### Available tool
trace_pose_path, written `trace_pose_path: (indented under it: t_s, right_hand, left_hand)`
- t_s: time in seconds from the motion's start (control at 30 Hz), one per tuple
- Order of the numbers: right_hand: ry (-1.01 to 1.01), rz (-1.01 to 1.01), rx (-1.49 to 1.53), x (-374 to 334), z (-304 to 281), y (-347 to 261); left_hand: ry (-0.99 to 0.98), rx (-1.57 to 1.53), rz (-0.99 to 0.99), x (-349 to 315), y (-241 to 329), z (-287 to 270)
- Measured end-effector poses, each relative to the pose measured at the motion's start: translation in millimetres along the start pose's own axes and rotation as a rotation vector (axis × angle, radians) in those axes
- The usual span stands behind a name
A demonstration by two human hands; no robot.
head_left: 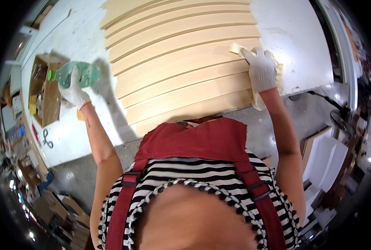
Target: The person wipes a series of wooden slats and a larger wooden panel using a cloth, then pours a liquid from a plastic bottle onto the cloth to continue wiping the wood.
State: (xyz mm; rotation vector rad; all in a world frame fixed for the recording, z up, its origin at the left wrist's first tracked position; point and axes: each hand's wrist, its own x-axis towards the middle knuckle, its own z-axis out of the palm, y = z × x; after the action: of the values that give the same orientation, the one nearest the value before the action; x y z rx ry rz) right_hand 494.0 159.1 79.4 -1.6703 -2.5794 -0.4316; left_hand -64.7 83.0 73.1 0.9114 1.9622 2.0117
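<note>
Gloved in white, my left hand [74, 92] is closed round a clear green plastic bottle [86, 75]. The bottle lies on its side in my grip, its bright green cap pointing left, over the table's left part. My right hand [261, 68], also gloved, presses on a pale yellow cloth [258, 100] at the right ends of the wooden slats. Cloth bunches out round the fingers and hangs by the wrist; its full shape is hidden. The pale slats [185, 73] lie side by side in a wide panel between my hands.
The white table [296, 50] carries the slats. An open cardboard box [52, 98] with small items stands at the left, near black-handled scissors [47, 138]. Beyond the right edge are a black stand [339, 109] and white panels [325, 156]. Cartons [56, 210] sit on the floor lower left.
</note>
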Motion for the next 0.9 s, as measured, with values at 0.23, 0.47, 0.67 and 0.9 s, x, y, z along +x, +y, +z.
trace_pose_path:
  t_s: [0.23,0.47,0.67,0.9]
  right_hand:
    - [-0.223,0.374,-0.024,-1,17,96]
    - [0.106,0.194,0.436,14,-45,11]
    - [-0.076,0.221,0.156,1,-1,51]
    - [0.250,0.419,0.335,3,-19,151]
  left_hand:
    - [0.008,-0.030,-0.069,-10,-21,17]
    - [-0.008,0.125,-0.036,-45,6,6]
    - [0.029,0.112,-0.066,-112,47,26]
    - [0.018,0.045,-0.198,-149,55,-3]
